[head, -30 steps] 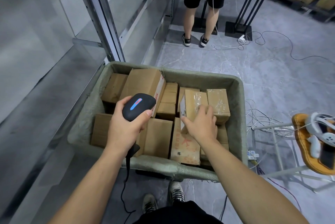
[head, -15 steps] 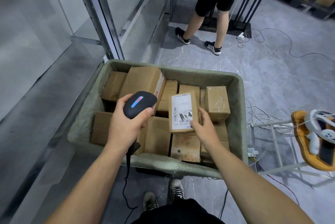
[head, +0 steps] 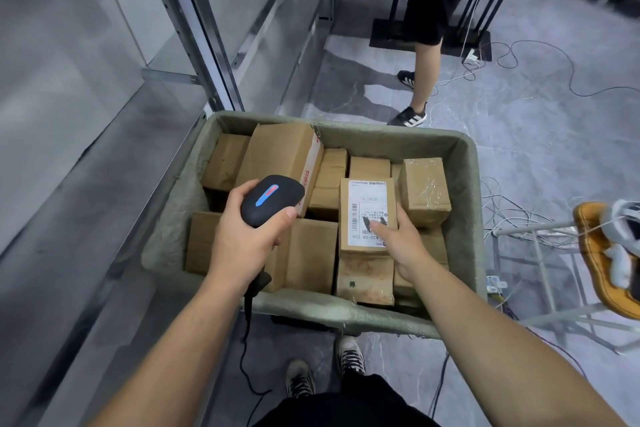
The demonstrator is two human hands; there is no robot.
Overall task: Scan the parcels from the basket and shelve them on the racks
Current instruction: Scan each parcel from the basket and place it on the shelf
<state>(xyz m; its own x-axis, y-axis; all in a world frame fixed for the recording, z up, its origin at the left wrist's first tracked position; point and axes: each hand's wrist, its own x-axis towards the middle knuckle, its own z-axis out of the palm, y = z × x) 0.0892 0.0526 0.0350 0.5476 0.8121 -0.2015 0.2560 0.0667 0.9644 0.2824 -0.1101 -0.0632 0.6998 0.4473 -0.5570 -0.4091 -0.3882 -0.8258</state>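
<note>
Brown parcels [head: 424,191] in a grey-green basket [head: 346,314]
Centre frame, the black scanner [head: 272,200] bears a blue-and-red stripe; the label [head: 367,201] on the held parcel [head: 368,217] is white with black print; upper right, the floor [head: 536,136] is marbled grey.

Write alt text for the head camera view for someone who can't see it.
The person's left hand grips a black barcode scanner while the right hand holds a parcel, white label up, in a green basket of cardboard parcels. Another person stands beyond.

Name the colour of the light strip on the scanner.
Blue with a red end, on the black scanner; head view.
</note>
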